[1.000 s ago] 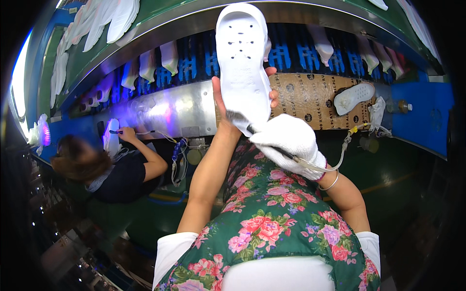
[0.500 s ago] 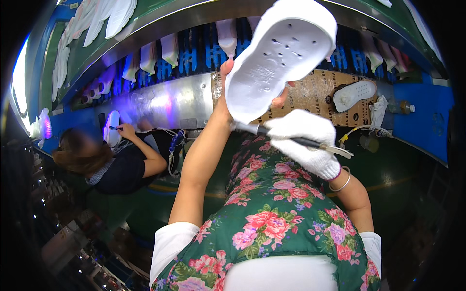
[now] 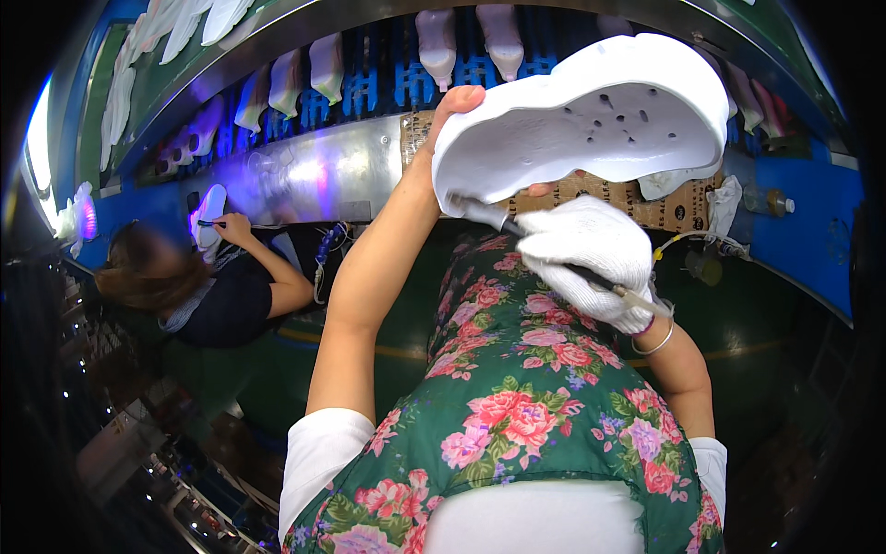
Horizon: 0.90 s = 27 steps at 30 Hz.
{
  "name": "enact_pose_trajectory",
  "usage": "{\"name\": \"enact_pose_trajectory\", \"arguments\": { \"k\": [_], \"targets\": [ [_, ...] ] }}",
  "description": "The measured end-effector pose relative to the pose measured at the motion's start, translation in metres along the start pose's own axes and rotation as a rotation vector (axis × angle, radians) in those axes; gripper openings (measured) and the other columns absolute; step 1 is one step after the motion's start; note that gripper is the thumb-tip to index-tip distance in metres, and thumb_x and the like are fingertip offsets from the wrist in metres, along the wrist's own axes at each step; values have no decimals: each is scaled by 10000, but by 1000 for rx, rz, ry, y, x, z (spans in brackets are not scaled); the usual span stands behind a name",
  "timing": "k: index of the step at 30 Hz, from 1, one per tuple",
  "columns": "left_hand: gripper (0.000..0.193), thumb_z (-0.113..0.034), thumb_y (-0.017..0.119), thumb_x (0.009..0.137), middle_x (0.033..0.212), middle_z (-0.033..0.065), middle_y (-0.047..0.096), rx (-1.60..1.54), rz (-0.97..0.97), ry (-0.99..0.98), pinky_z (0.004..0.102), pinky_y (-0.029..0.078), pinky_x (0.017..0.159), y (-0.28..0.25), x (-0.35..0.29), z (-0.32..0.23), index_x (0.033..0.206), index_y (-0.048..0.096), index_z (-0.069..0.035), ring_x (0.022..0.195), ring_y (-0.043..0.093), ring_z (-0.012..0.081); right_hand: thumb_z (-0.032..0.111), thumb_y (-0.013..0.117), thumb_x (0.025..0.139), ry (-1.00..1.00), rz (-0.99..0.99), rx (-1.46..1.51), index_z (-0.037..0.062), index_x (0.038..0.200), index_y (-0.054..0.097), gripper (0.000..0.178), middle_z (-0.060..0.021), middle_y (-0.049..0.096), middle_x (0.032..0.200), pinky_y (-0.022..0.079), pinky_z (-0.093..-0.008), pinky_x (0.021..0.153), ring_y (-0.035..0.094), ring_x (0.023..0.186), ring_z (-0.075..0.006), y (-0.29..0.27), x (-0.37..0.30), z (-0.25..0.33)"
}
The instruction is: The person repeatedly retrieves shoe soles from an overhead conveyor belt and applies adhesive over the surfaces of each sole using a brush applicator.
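Note:
My left hand (image 3: 450, 109) is bare and grips a thick white shoe sole (image 3: 544, 138) by its left end. Fingertips show at the sole's lower edge. The sole is hollow, tilted on its side, with several small dark holes at its wider right end. A white knit glove covers my right hand (image 3: 591, 249), closed round a dark-handled brush (image 3: 508, 222). The blurred brush tip is at the rim of the sole's narrow left end; whether it touches is hard to tell. The handle's pale end sticks out past my right wrist.
Behind the sole, cardboard (image 3: 678, 205) covers part of a metal bench (image 3: 355, 171). A white cloth (image 3: 722, 208) and a bottle (image 3: 768, 201) are on the right. Pale shoe parts (image 3: 437, 42) hang on a blue rack. A co-worker (image 3: 217, 286) at left works on another sole.
The sole has swung from nearly upright to lying sideways, its wide end now to the right and lower. My right hand has shifted slightly right, the brush staying by the narrow end.

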<state>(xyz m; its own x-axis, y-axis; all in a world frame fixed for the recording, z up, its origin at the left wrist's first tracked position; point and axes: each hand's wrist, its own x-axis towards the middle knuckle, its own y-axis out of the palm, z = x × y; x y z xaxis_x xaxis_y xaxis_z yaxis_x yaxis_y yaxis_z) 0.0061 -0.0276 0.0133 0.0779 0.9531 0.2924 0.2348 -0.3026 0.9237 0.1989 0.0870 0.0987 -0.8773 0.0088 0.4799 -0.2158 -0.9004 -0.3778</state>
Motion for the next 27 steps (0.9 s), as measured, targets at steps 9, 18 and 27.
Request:
{"name": "enact_pose_trajectory", "arguments": {
  "k": [9,18,27],
  "targets": [
    [930,-681,617,779,1296,312,543,140,-202,172,446,470,675,10,17,12,1483,464,-94,891,581,373,25,804,787,151,-81,261,51,972,778,188,-104,766,957,568,-323,728,725,832,-207,2,-16,-4],
    [1082,-819,588,728,1259,255,543,86,-235,222,435,445,663,2,30,14,1468,443,-43,785,557,307,8,785,819,301,-193,315,1,988,775,169,-116,766,992,574,-306,776,730,880,-184,-6,-18,-15],
    [942,-743,460,884,1255,253,585,129,-570,356,500,573,782,19,34,38,1487,416,-20,910,633,364,33,786,825,381,-157,155,18,1009,784,184,-110,768,961,568,-302,789,725,862,-173,-46,-6,-18]
  ]
}}
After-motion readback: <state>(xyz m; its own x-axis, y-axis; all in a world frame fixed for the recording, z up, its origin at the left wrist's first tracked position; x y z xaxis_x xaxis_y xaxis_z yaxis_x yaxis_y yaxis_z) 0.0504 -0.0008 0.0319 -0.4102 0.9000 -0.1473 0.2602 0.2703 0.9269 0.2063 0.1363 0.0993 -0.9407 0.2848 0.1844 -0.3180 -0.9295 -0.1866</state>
